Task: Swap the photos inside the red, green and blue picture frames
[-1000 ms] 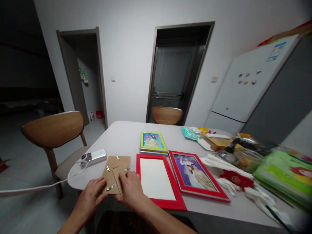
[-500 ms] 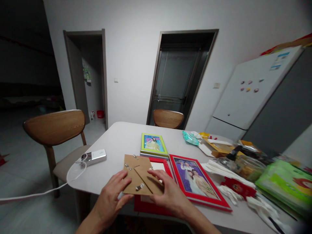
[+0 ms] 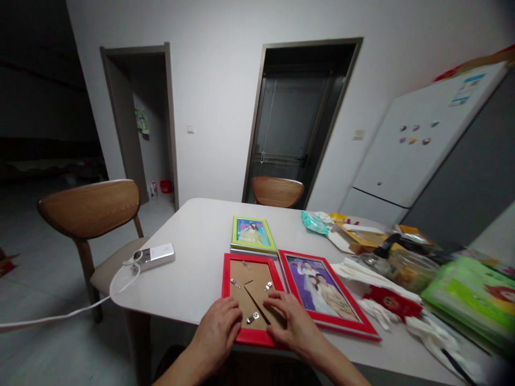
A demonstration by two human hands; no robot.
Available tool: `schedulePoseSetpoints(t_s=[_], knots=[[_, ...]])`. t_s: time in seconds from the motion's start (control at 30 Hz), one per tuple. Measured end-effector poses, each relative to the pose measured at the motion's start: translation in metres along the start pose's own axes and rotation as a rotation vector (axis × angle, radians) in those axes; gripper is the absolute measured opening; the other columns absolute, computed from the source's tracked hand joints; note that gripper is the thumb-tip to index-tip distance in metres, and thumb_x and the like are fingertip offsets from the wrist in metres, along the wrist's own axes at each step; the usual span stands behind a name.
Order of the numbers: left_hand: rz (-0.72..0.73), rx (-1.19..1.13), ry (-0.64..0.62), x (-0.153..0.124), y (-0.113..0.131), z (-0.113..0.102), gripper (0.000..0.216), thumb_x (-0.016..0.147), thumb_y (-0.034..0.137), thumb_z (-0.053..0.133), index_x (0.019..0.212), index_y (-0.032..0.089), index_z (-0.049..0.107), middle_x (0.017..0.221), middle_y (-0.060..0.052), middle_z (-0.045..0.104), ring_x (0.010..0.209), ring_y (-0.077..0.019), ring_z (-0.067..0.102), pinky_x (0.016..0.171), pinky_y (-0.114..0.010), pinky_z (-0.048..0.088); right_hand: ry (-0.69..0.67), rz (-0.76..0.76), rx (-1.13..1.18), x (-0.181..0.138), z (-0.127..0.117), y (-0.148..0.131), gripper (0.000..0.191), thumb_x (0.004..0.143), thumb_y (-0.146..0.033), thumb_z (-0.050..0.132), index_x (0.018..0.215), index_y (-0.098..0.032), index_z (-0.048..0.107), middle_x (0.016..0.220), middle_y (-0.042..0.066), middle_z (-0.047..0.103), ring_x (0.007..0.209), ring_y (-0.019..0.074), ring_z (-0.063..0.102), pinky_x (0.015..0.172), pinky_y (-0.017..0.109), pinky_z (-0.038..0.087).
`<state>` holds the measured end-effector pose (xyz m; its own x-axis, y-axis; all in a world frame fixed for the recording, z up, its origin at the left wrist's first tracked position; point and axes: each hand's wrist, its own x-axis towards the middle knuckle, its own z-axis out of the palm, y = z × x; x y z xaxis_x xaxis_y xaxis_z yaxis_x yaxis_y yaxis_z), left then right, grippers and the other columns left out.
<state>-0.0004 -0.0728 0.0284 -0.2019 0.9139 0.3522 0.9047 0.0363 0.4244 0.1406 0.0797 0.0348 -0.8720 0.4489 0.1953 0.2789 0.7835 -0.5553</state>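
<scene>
Two-handed, apparently seating the brown backing board (image 3: pixel 251 300) inside the left red frame (image 3: pixel 226 276) at the tabletop's (image 3: pixel 197 230) near edge, with left hand (image 3: pixel 219 323) loosely open, right hand (image 3: pixel 294 324) spread; probably calls for even pressure.

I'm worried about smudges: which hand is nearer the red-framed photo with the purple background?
Right. The right hand is by the near left corner of the red-framed photo; the left hand is farther off, at the left side of the brown board.

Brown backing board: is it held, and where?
Can't tell whether it's gripped: the left hand is at the lower left of the backing board, the right hand at its lower right.
</scene>
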Motion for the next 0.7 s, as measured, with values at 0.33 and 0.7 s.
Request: schedulePoseSetpoints(t_s=[0.33, 0.7], knots=[[-0.040, 0.004, -0.111, -0.001, 0.002, -0.001, 0.036, 0.061, 0.035, 0.065, 0.092, 0.018, 0.054, 0.116, -0.009, 0.051, 0.109, -0.0227, 0.043, 0.097, -0.044, 0.025, 0.085, -0.078, -0.222, 0.006, 0.004, 0.005, 0.024, 0.075, -0.024, 0.044, 0.093, -0.019, 0.059, 0.101, 0.007, 0.052, 0.093, 0.0182, 0.046, 0.082, 0.031, 0.035], [-0.039, 0.056, -0.074, -0.003, 0.003, 0.003, 0.030, 0.064, 0.033, 0.064, 0.086, 0.018, 0.053, 0.116, -0.010, 0.051, 0.108, -0.0232, 0.044, 0.094, -0.045, 0.026, 0.125, 0.041, -0.421, 0.030, 0.004, 0.010, 0.026, 0.079, -0.021, 0.035, 0.070, -0.013, 0.059, 0.084, 0.010, 0.051, 0.083, 0.0186, 0.044, 0.078, 0.029, 0.032]])
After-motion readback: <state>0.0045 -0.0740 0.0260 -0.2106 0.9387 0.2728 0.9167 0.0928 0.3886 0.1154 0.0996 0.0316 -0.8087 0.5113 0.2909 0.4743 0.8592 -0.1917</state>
